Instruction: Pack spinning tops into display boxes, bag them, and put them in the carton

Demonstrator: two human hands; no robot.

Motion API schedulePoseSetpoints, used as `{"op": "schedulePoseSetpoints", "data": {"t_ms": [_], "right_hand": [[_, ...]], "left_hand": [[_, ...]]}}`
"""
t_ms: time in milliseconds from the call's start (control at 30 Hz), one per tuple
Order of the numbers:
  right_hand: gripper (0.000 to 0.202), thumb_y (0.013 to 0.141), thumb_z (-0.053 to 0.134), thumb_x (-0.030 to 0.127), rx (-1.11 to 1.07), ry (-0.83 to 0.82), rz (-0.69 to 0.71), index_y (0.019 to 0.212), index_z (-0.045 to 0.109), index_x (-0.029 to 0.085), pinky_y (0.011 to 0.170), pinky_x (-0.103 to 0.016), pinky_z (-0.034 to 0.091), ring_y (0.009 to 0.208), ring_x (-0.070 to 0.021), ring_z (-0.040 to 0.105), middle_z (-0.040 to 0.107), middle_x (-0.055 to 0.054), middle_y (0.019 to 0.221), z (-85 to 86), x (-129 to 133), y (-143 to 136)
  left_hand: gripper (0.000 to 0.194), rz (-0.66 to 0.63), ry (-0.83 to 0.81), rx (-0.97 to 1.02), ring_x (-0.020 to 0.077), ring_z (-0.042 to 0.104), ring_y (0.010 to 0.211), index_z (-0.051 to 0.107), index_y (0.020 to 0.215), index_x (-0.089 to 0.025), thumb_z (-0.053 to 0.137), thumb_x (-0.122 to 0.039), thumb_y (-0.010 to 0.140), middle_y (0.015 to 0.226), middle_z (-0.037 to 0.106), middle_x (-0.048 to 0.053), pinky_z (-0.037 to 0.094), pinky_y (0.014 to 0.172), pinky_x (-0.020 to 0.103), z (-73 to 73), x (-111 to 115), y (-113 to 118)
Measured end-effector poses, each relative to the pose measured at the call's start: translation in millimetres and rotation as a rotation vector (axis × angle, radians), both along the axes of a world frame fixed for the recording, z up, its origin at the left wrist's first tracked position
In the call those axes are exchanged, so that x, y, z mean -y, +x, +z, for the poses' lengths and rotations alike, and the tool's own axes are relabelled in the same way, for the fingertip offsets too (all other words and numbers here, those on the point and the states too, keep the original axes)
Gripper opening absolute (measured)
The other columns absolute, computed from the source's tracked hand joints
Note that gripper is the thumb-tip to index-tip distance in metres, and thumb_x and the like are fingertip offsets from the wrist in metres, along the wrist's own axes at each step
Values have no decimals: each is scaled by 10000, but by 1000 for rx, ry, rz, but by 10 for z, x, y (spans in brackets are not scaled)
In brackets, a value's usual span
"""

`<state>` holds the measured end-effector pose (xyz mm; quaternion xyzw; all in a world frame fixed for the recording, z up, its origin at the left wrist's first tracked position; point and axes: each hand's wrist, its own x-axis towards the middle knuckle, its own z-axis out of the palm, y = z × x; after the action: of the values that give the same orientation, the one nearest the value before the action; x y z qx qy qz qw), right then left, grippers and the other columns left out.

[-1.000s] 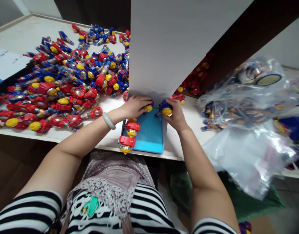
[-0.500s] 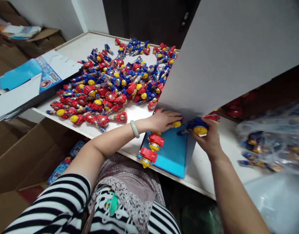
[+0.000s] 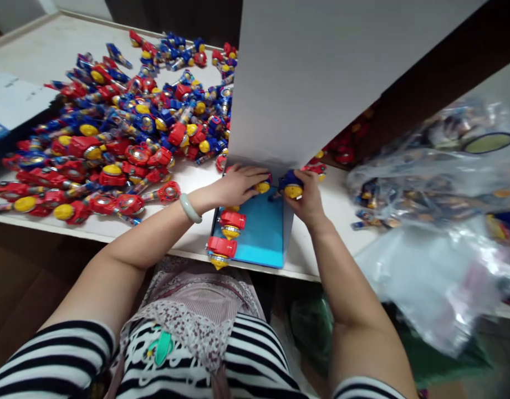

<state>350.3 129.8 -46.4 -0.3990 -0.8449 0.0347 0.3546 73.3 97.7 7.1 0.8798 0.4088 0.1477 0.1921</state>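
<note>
My right hand grips a blue toy spinning top with a yellow tip, above the right side of a blue box. My left hand lies over the box's far left part, its fingers bent round a yellow-tipped toy whose body is mostly covered. Down the left edge of the box sit a red toy top and another red toy top, their yellow tips toward me. Behind both hands rises a tall white panel.
A heap of red and blue toys spreads over the white table on the left. Clear plastic bags with more toys lie at the right, beside a roll of tape. White card sheets are stacked at far left.
My view has swung to the right, so everything appears shifted left and more of the plastic bags shows. Both hands keep nearly the same places at the box, the right still holding the blue top.
</note>
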Motion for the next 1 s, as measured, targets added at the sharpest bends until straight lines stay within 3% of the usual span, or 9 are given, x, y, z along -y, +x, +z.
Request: {"op": "schedulePoseSetpoints", "data": {"t_ms": [367, 600, 733, 800, 867, 933, 1000], "right_hand": [[579, 839, 653, 376, 51, -19, 119, 1358, 465, 201, 962, -505, 517, 1182, -319, 562, 547, -165, 1238, 94, -47, -5], [641, 774, 640, 222, 372, -124, 91, 1396, 496, 170, 1117, -608, 325, 1242, -356, 540, 595, -169, 1279, 161, 16, -71], [686, 808, 687, 337, 407, -104, 24, 1444, 464, 209, 1124, -657, 288, 1328, -404, 463, 527, -185, 1390, 208, 121, -111], [714, 823, 684, 385, 359, -83, -3, 1469, 439, 204, 1119, -659, 318, 1373, -422, 418, 472, -202, 1444, 149, 173, -80], [765, 816, 676, 394, 241, -64, -85, 1497, 406, 173, 1103, -641, 374, 1409, -434, 379, 412, -232, 1487, 29, 222, -33], [810, 805, 648, 375, 98, -129, -206, 1530, 362, 152, 1013, -597, 483, 1357, -424, 454, 424, -249, 1475, -105, 281, 0], [804, 825, 572, 344, 5, -284, -314, 1566, 309, 179, 832, -524, 576, 1162, -378, 617, 534, -227, 1389, -201, 351, 0]], "left_hand": [[554, -8, 1, -24, 292, 357, 1486, 446, 1513, -194, 477, -236, 962, 1615, 370, 124, 228, 1208, 543, 7, 8, -10], [566, -1, -2, -13, 300, 329, 1499, 431, 1523, -204, 499, -238, 962, 1622, 358, 122, 214, 1219, 538, -20, 9, 8], [568, 7, 16, 75, 313, 337, 1488, 468, 1492, -201, 583, -304, 945, 1595, 398, 125, 255, 1219, 505, -15, -18, -36], [520, 110, 108, 220, 281, 416, 1426, 501, 1449, -178, 575, -331, 957, 1523, 474, 138, 329, 1189, 437, -25, -107, -183], [413, 349, 217, 314, 252, 501, 1320, 550, 1369, -151, 513, -296, 984, 1398, 557, 145, 392, 1135, 395, -60, -250, -415], [352, 580, 235, 226, 270, 537, 1243, 585, 1292, -123, 508, -232, 966, 1288, 599, 158, 421, 1093, 408, -129, -414, -653], [423, 678, 142, -2, 321, 563, 1200, 552, 1336, -82, 542, -194, 929, 1260, 594, 204, 448, 1039, 447, -221, -568, -812]]}}
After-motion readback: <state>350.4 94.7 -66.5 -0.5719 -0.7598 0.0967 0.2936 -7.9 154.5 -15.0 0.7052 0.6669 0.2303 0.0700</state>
